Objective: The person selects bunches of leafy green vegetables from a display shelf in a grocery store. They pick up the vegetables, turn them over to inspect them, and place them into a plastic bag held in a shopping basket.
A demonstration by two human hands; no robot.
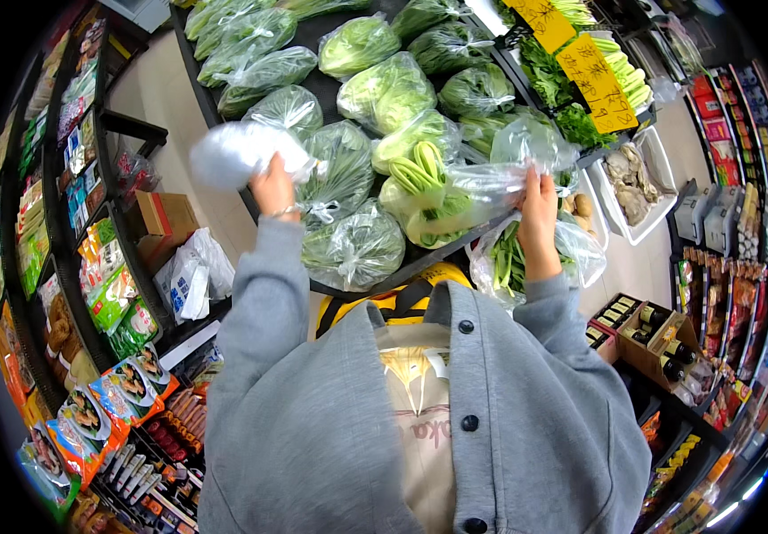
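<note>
My left hand [273, 188] grips a white bundle of thin plastic bags [237, 155], blurred, above the left side of the vegetable stand [417, 263]. Between the fingers of my right hand [537, 213] is the gathered edge of a clear plastic bag [490, 183]. This bag stretches left across leafy greens with pale green stems [419, 167]; whether they are inside it cannot be told. Around them lie bagged lettuces [387, 93] and knotted bags of dark greens [354, 250]. Below my right hand, another clear bag holds green stalks [507, 257].
Yellow handwritten price cards [597, 83] stand over loose greens at the right. Beyond them is a white bin of oyster mushrooms [632, 180], beside potatoes [581, 208]. Packed shelves [113, 267] line the left, near a cardboard box [163, 223]. Boxed bottles [664, 340] stand right.
</note>
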